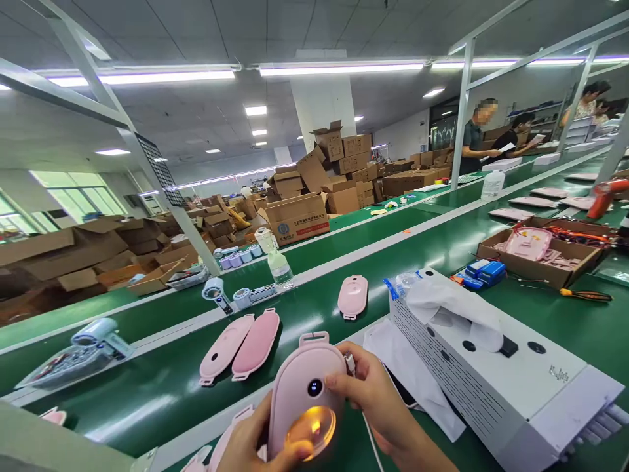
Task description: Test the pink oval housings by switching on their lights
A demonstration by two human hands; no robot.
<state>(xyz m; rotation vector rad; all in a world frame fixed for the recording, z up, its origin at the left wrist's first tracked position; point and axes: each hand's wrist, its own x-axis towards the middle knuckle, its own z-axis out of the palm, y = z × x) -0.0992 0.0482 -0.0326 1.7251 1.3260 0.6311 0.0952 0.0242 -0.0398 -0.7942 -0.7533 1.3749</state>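
Both my hands hold a pink oval device point(302, 387) upright at the bottom centre. An orange light glows on its lower front, below a small dark button. My left hand point(255, 446) grips its lower edge, thumb beside the light. My right hand point(378, 406) grips its right side, where a white cable plugs in. Two pink oval shells point(240, 344) lie side by side on the green belt point(162, 393) just beyond. Another pink device point(352, 296) lies farther up the belt.
A white perforated machine point(496, 373) with white cloth on it stands at the right. A cardboard tray of parts point(540, 252), blue batteries point(479, 272) and a screwdriver point(584, 295) lie behind it. A clear bottle point(280, 267) stands by the belt. Stacked cartons fill the back; people stand far right.
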